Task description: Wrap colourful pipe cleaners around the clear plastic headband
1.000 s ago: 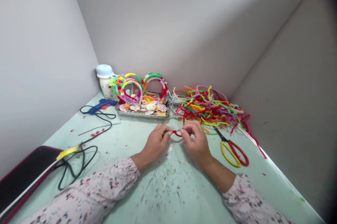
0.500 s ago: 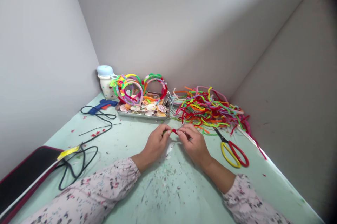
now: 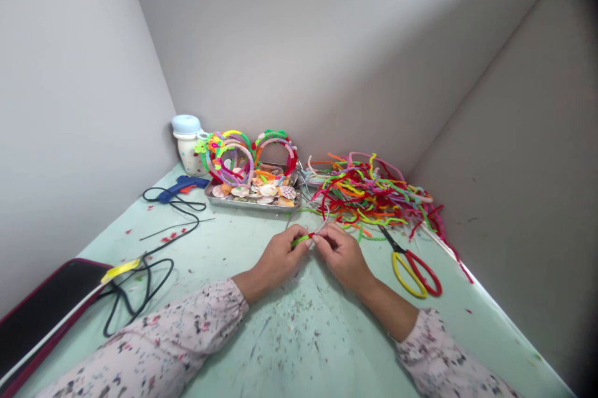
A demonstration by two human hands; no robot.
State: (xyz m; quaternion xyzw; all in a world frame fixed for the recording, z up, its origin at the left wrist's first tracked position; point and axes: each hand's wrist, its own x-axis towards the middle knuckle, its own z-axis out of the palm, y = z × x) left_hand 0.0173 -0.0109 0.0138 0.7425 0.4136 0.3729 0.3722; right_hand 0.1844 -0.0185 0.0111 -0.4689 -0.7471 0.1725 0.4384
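My left hand (image 3: pixel 283 255) and my right hand (image 3: pixel 343 255) meet over the middle of the table, each closed in a pinch. Between them is a thin grey hoop (image 3: pixel 327 217), whose bare arc rises behind the fingers. A length of green and red pipe cleaner (image 3: pixel 301 240) lies around the hoop's near side. The left thumb and fingers grip the green part; the right fingertips pinch at the red end. Part of the hoop is hidden by both hands. Beyond the right hand lies a tangled pile of coloured pipe cleaners (image 3: pixel 359 189).
Scissors (image 3: pixel 406 270) with yellow and red handles lie at right. A metal tray (image 3: pixel 252 205) at the back holds seashells and several wrapped hoops (image 3: pixel 293 161). To its left are a blue glue gun (image 3: pixel 180 187), a lidded jar (image 3: pixel 187 146), a black cord (image 3: pixel 149 286) and a black-topped object (image 3: pixel 56 289).
The left fingers have shifted slightly right and down, closer to the right fingertips. More of the green pipe cleaner shows now, and less red. The hoop's arc has tilted a little.
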